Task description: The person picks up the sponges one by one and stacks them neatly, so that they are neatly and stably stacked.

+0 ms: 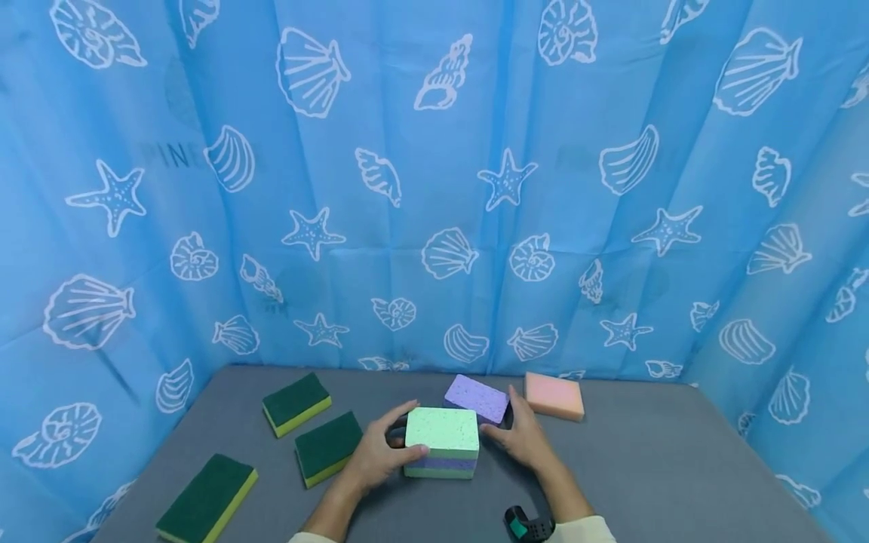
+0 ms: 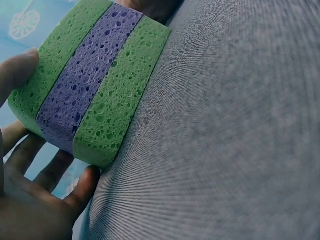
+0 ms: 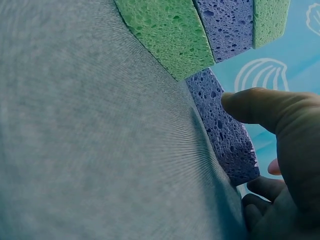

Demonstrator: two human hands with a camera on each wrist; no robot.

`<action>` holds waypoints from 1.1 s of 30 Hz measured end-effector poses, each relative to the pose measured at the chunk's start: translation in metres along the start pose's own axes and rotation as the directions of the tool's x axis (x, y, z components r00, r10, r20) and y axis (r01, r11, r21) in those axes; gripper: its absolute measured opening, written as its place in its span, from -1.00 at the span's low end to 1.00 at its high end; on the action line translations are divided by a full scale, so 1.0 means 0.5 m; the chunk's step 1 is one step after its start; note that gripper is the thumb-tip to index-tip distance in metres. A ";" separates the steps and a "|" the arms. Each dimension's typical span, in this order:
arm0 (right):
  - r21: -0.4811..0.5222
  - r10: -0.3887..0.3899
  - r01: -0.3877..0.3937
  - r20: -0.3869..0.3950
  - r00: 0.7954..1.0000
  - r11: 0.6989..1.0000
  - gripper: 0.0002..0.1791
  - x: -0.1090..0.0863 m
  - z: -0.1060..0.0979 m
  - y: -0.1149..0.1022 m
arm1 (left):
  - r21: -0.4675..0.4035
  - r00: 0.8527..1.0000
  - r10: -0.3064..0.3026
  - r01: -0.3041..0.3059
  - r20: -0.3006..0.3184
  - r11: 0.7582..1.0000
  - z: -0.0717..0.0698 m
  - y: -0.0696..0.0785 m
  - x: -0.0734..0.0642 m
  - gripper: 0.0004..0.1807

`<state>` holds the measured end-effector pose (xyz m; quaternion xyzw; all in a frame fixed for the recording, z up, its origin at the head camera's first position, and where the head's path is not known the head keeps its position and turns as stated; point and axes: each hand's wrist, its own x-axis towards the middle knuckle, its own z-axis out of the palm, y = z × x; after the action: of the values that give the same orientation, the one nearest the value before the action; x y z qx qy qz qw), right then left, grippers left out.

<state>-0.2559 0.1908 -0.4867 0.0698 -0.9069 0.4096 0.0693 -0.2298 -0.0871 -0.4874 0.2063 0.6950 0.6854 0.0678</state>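
Observation:
In the head view a stack of sponges (image 1: 441, 441) stands mid-table, a purple sponge (image 2: 90, 75) sandwiched between two light green ones. My left hand (image 1: 376, 452) holds the stack's left end, thumb at the front corner and fingers spread around the end and back. Just behind the stack to the right lies another purple sponge (image 1: 477, 398), set at an angle. My right hand (image 1: 526, 434) grips its right end, with the thumb (image 3: 250, 105) over the near side and the fingers around the far end.
Several green-and-yellow scouring sponges (image 1: 329, 446) lie on the left of the grey table (image 1: 645, 467). A peach-coloured sponge (image 1: 554, 394) sits at the back, right of my right hand. A blue shell-patterned curtain (image 1: 434, 188) hangs behind. Near my right wrist is a black strap (image 1: 528, 525).

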 end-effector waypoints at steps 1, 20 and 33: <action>0.000 0.002 -0.002 -0.003 1.000 1.000 0.05 0.000 0.001 -0.001 | 0.002 1.000 0.001 -0.001 -0.001 1.000 -0.001 0.001 0.000 -0.21; -0.026 0.008 -0.009 -0.031 0.999 1.000 -0.02 0.003 0.005 0.001 | 0.011 1.000 0.000 0.000 0.001 1.000 -0.004 0.001 0.004 -0.21; -0.048 0.050 -0.055 -0.109 0.993 0.997 -0.12 0.006 0.007 0.003 | 0.051 1.000 0.021 -0.021 0.001 0.998 -0.006 0.003 0.006 -0.22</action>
<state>-0.2594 0.1888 -0.4894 0.0220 -0.9136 0.3912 0.1090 -0.2332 -0.0888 -0.4852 0.2152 0.7100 0.6682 0.0556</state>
